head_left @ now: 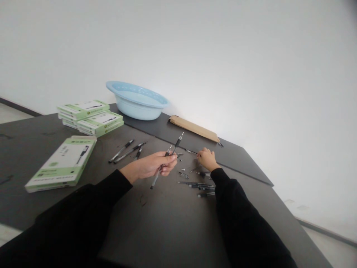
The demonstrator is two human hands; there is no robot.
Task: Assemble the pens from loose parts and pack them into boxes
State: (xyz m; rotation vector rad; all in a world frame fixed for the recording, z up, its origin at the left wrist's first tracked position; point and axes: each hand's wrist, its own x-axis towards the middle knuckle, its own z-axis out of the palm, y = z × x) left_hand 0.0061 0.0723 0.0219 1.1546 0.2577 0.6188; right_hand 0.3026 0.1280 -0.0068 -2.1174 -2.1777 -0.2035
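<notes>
My left hand (156, 163) is closed around two slim gel pens (178, 140), their pointed tips up and one clear barrel angling down below the fingers. Further right, my right hand (206, 159) reaches down to the table with bent fingers beside a thin pen refill (191, 151). Whether its fingertips grip that refill is hidden. Between and below the hands lie small pen parts (183, 174) and a loose pile of dark pen pieces (199, 185). Several assembled-looking pens (121, 152) rest left of my left hand.
A green-and-white pen box (63, 162) lies at the left, with a stack of similar boxes (89, 115) behind it. At the back stand a light blue basin (139, 104) and a long brown paper packet (195, 128). The dark table (167, 230) meets a white wall.
</notes>
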